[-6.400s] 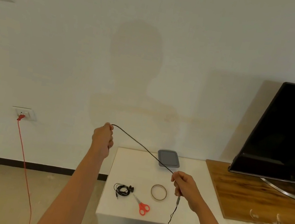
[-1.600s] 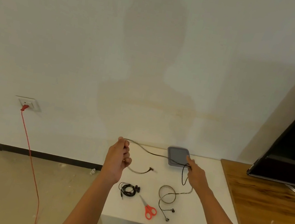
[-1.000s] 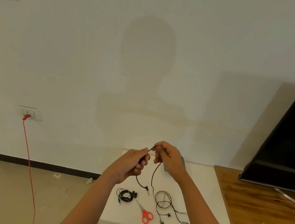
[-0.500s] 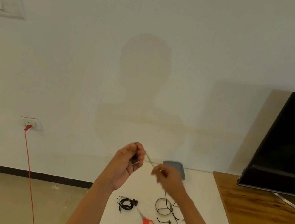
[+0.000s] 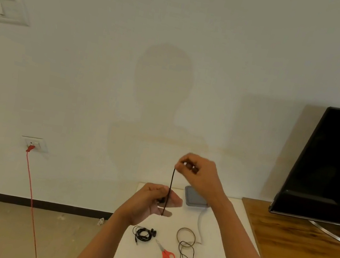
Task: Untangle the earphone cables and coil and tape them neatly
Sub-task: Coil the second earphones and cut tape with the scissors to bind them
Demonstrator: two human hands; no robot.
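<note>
While the right hand (image 5: 197, 174) pinches the top of a black earphone cable (image 5: 170, 188) between thumb and fingertips, the left hand (image 5: 149, 202) below it traps the lower part. Its thumb presses something dark against the forefinger, and its other fingers (image 5: 175, 200) reach forward, slightly apart. Both hands are raised above and beyond the red scissors (image 5: 166, 254), with the strand pulled taut and nearly upright between them. That tension probably keeps the strand free of kinks so it can be wound round the left fingers as a former.

The scissors lie near the front edge of the white counter (image 5: 229, 212), handles toward the person, within reach for cutting tape. Just left of them sits a pair of coiled earphones (image 5: 142, 234), already bundled; I cannot tell whether they are taped. Right of the scissors, loose earphones (image 5: 186, 256) trail toward the front edge, their far loop touching the tape roll (image 5: 186, 236), which lies flat with only bare counter inside its ring.

Beyond the scissors, behind the hands, a flat grey box (image 5: 195, 198) rests against the wall with a white lead (image 5: 201, 225) running from it. It looks closed, and what it holds, if anything, is hidden. Far right of the scissors a television (image 5: 328, 168) stands on a wooden board (image 5: 304, 239). Far left, a red cord (image 5: 32, 195) hangs from a wall socket (image 5: 33, 144).
</note>
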